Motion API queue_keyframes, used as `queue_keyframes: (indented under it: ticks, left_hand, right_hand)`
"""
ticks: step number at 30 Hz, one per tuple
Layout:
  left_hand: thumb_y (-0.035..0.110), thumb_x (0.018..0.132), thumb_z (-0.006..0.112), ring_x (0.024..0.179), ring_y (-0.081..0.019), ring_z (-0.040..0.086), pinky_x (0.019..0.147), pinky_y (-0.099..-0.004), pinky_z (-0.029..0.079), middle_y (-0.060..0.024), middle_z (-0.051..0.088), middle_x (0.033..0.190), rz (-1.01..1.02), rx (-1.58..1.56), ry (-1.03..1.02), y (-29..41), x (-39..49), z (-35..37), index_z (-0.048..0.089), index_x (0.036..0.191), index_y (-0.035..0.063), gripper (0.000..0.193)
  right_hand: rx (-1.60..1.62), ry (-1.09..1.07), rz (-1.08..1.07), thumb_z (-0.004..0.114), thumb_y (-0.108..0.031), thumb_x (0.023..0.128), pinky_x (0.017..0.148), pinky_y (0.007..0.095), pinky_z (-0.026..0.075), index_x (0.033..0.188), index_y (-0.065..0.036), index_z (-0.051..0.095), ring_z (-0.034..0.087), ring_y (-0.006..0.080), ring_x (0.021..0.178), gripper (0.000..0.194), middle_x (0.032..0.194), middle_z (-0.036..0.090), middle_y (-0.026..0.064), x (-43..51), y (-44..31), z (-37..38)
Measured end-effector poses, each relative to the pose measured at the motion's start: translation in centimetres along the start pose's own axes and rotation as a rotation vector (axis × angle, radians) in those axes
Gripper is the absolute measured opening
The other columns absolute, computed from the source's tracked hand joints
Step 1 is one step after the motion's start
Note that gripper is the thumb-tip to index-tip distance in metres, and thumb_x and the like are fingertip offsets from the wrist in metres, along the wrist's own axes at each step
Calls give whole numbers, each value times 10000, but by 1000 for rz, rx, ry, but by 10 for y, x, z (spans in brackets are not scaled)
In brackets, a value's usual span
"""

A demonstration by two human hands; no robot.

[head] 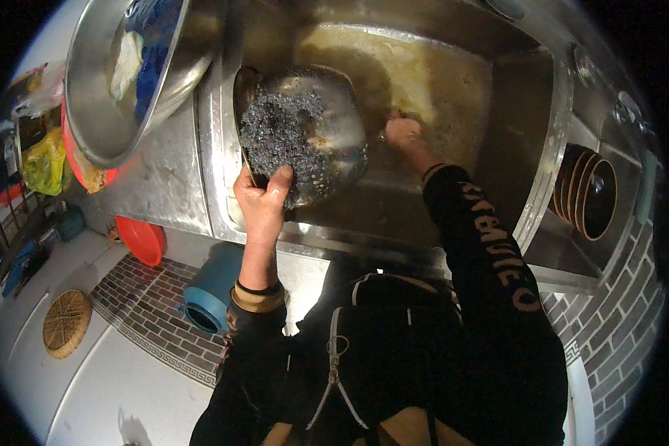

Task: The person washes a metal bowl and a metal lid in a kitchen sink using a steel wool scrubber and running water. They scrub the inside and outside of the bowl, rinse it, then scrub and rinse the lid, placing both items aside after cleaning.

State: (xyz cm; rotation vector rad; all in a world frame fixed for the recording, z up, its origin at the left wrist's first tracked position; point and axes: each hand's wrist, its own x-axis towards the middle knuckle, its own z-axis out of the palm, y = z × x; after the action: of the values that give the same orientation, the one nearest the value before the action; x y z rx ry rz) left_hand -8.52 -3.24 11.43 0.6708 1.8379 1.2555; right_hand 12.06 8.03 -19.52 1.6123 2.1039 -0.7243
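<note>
A metal pan point(343, 128) is tilted at the left end of a stainless steel sink point(457, 72). In it lies a dark, glistening, bubbly mass point(281, 131); what this is I cannot tell. My left hand point(262, 195) grips the pan's near edge, thumb on the inside. Lower in the sink, to the right of the pan, is my right hand point(404, 132) with its fingers curled. Those fingers are partly hidden and blurred, so whether they hold anything is unclear. Murky, yellowish water point(401, 67) shows on the sink floor beyond it.
A large steel basin point(97, 134) with a blue item and a pale cloth stands on the left counter point(167, 184). Stacked brown bowls point(596, 198) sit right of the sink. On the floor are a blue bucket point(209, 290), a red basin point(142, 240) and a woven basket point(67, 323).
</note>
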Motion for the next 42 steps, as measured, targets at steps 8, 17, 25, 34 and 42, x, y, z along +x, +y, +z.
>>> queue_keyframes:
  ticks: [8,17,25,34,42]
  left_hand:
    - [58,762,656,723,-84,556,682,-235,464,-16,637,846,20,-36,-15,-7,-2,-3,615,970,-9,222]
    - [65,761,666,716,-78,554,683,-230,464,-15,638,841,23,-55,-18,-7,-4,-3,614,950,-14,211]
    - [70,758,672,704,-73,551,654,-228,459,-11,635,810,12,-84,-7,-8,-2,-4,617,916,-9,185]
    - [77,760,659,708,-79,552,667,-235,460,-17,639,829,7,-13,-19,-10,-2,0,616,936,-20,206]
    - [76,765,663,731,-78,553,684,-233,459,-18,642,849,-11,-23,-33,-11,-1,1,617,954,-18,215]
  right_hand:
    - [-108,18,-247,495,-224,850,703,417,526,973,-16,613,670,297,845,269,895,683,148,-16,10,-17]
    - [-232,157,-452,520,-165,776,615,427,529,727,-49,673,666,311,706,198,759,676,140,-14,19,-27]
    - [-81,91,-314,484,-155,814,687,437,530,831,-45,677,667,324,796,223,851,681,160,-19,17,-28]
    - [-100,143,-342,444,-167,854,650,453,528,849,-48,647,666,327,757,236,805,674,157,-15,22,-20]
    - [-120,87,-302,455,-150,843,693,426,539,954,-45,637,674,316,799,238,871,683,148,-23,16,-18]
